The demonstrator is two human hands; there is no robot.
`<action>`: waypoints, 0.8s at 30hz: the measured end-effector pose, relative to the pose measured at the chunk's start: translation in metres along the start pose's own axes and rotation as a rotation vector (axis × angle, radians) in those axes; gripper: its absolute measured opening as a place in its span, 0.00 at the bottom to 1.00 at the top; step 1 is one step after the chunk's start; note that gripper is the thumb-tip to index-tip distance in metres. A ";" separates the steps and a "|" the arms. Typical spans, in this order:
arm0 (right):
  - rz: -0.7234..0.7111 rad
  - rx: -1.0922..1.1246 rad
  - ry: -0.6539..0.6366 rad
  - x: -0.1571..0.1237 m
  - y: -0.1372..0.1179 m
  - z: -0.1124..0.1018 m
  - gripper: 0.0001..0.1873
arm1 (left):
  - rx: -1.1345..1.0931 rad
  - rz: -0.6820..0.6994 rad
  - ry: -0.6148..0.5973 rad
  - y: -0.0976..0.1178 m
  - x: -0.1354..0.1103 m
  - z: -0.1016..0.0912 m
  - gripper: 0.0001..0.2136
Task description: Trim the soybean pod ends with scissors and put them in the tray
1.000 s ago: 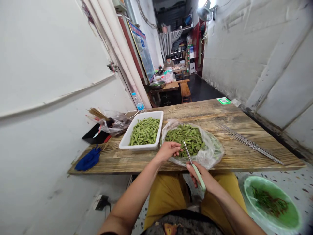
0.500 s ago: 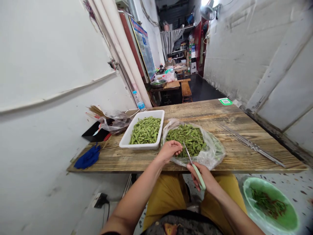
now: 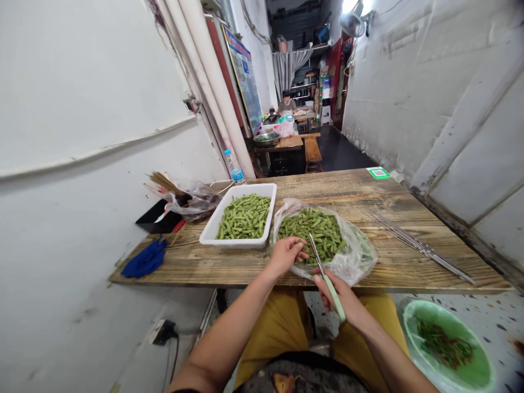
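My right hand point(image 3: 338, 295) is closed around the light green handles of a pair of scissors point(image 3: 334, 297), whose metal blades point up and away over the bag. Left of the blades, my left hand point(image 3: 289, 255) hangs over the bag's near edge with thumb and fingers pinched together; what lies between them is too small to make out. Beneath both is a clear plastic bag point(image 3: 355, 261), opened wide around a heap of green edamame pods point(image 3: 311, 226). To its left, more edamame pods point(image 3: 244, 216) fill a white plastic tub point(image 3: 239, 243).
Metal skewers point(image 3: 423, 248) lie along the wooden table point(image 3: 347, 188) on the right. A blue cloth point(image 3: 145, 258), a black box point(image 3: 158, 218) and a water bottle point(image 3: 234, 168) stand left. A lined green bin point(image 3: 477, 360) holds stems on the floor. A person point(image 3: 286, 102) sits far back.
My left hand has shifted slightly right and down, its fingers a little differently curled. The scissors' tips have moved slightly right and now look closer together. The view has tilted a little.
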State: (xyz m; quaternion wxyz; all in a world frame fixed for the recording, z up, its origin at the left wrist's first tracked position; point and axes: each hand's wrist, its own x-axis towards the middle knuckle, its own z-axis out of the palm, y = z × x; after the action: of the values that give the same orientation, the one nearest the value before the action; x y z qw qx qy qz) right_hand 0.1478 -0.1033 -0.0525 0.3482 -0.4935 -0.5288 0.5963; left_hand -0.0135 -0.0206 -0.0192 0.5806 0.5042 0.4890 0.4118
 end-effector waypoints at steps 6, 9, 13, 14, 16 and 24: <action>-0.062 -0.133 0.016 -0.002 -0.012 -0.004 0.27 | 0.149 -0.012 -0.074 0.000 -0.005 -0.003 0.15; -0.100 -0.187 0.019 -0.002 -0.016 -0.006 0.25 | 0.215 0.003 -0.124 0.004 -0.009 -0.004 0.15; -0.172 -0.302 0.028 -0.001 -0.019 -0.011 0.22 | 0.248 -0.012 -0.178 0.010 -0.011 -0.004 0.14; -0.185 -0.333 0.026 -0.001 -0.019 -0.013 0.22 | 0.255 -0.017 -0.175 0.011 -0.012 -0.004 0.14; -0.191 -0.392 0.018 -0.001 -0.020 -0.016 0.21 | 0.281 -0.010 -0.165 0.011 -0.012 -0.005 0.13; -0.109 -0.309 0.044 0.001 -0.017 -0.015 0.19 | 0.324 0.016 -0.133 0.004 -0.008 -0.004 0.13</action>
State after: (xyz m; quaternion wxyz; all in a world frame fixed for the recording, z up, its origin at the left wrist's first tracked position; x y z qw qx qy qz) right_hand 0.1600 -0.0948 -0.0352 0.3112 -0.5249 -0.6324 0.4772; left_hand -0.0188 -0.0276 -0.0142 0.5196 0.6210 0.5056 0.2980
